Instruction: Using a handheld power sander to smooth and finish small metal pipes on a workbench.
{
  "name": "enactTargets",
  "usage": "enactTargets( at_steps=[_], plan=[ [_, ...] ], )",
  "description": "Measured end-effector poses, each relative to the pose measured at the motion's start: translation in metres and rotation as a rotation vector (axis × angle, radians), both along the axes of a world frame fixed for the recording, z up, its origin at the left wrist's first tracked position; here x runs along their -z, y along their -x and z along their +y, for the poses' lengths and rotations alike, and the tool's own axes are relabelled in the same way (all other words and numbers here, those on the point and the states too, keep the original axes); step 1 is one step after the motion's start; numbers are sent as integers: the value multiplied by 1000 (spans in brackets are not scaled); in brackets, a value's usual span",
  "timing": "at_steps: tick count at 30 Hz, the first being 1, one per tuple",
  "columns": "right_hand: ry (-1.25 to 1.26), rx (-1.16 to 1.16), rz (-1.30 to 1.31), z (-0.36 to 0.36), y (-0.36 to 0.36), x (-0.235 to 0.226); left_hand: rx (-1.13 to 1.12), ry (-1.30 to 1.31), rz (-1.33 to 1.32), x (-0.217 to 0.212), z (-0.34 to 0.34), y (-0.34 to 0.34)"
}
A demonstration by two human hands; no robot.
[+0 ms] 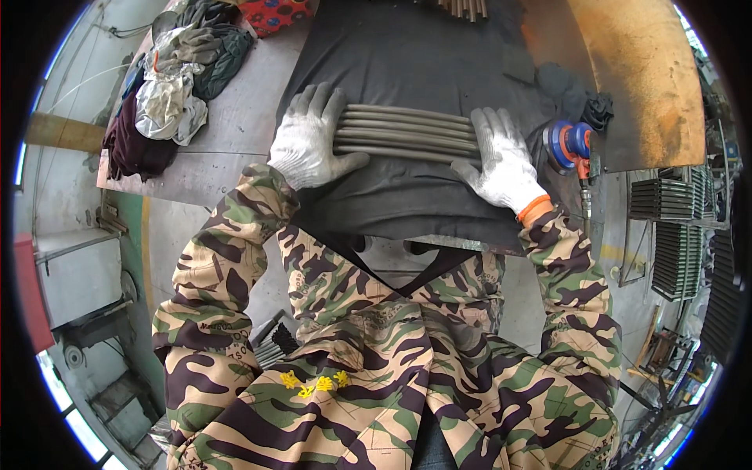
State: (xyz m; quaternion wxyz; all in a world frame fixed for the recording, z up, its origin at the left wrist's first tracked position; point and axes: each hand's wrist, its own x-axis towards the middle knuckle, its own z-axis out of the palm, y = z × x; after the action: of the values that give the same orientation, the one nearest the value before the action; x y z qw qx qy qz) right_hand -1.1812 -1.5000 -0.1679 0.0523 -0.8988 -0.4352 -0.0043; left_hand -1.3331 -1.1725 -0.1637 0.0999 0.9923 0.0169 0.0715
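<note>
Several dull grey metal rods (407, 134) lie side by side, running left to right across a black cloth (423, 192). My left hand (307, 139), in a white knit glove with grey fingers, rests flat at their left ends, its thumb spread toward me along the nearest rod. At the right ends lies my right hand (503, 159), gloved alike with an orange cuff. Its fingers are stretched out and its thumb points left, by the nearest rod. Both palms cover the rod ends, so the contact there is partly hidden.
Right of my right hand sits a blue and orange hand sander (570, 147) with a hose fitting. More rods (468, 8) lie at the far edge. A pile of rags (176, 78) covers the left table. Racks of dark metal parts (675, 235) stand at the right.
</note>
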Motion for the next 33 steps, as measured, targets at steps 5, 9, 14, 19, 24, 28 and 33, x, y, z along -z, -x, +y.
enactTargets(
  at_steps=[5,9,14,19,24,28,33],
  plan=[
    [27,-10,-18,2,-3,-3,-8,-47,8,3,4,-3],
    [59,10,-20,4,-14,-2,-11,-42,-26,7,7,-13],
    [55,72,-4,19,-31,5,-46,-67,57,6,16,-29],
    [32,46,-18,17,-33,3,-27,-58,0,5,16,-30],
    [61,45,7,15,-36,8,19,-97,38,7,22,-33],
    [34,80,-1,27,-51,7,-1,-66,-22,11,29,-51],
    [35,107,14,35,-65,13,35,-91,-26,15,33,-66]
  ],
)
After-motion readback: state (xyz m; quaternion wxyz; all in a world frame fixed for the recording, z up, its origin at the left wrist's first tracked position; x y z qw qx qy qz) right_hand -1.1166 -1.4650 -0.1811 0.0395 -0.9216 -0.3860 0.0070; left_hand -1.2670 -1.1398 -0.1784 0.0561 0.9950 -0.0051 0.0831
